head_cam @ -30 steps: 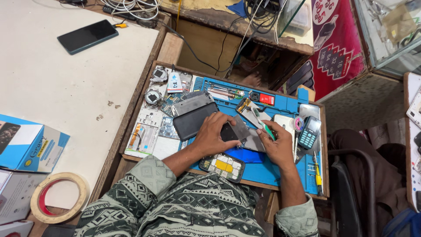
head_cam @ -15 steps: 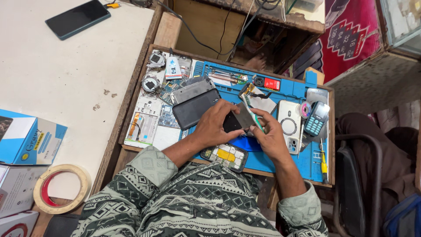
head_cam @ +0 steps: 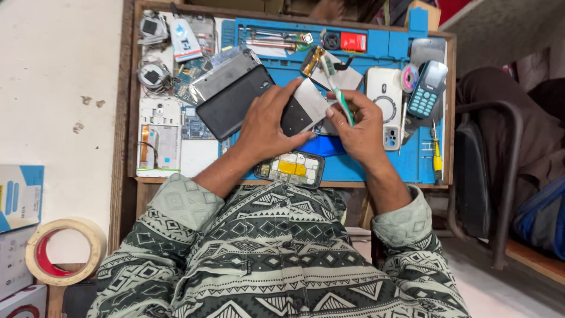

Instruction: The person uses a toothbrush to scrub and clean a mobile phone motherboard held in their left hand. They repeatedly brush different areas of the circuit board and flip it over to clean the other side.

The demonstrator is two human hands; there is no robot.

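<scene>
- Since the earlier frame, the view has been brought closer and more directly over the blue work mat [head_cam: 376, 168]; both hands are still kept at its middle.
- A flat phone part [head_cam: 301, 107], dark on one half and silver on the other, is pinned to the mat under the fingers of the left hand [head_cam: 266, 126].
- A green-handled toothbrush [head_cam: 336, 88] is gripped by the right hand [head_cam: 360, 128], its bristle end pointed away from the person.
- Just near the wrists, an opened phone [head_cam: 289, 168] with yellow patches is laid at the mat's near edge.
- A black rear cover [head_cam: 231, 101] is touched by the left hand's outer side.
- A blue keypad handset [head_cam: 428, 88] and a white case [head_cam: 384, 100] are set right of the right hand.
- A small red rectangular label [head_cam: 354, 42] is seen at the mat's far edge.
- At the left, on the pale counter [head_cam: 59, 88], a tape roll [head_cam: 62, 250] is placed beside a blue-and-white box [head_cam: 20, 197], which is cut off by the frame.
- What lies under the palms cannot be made out.
</scene>
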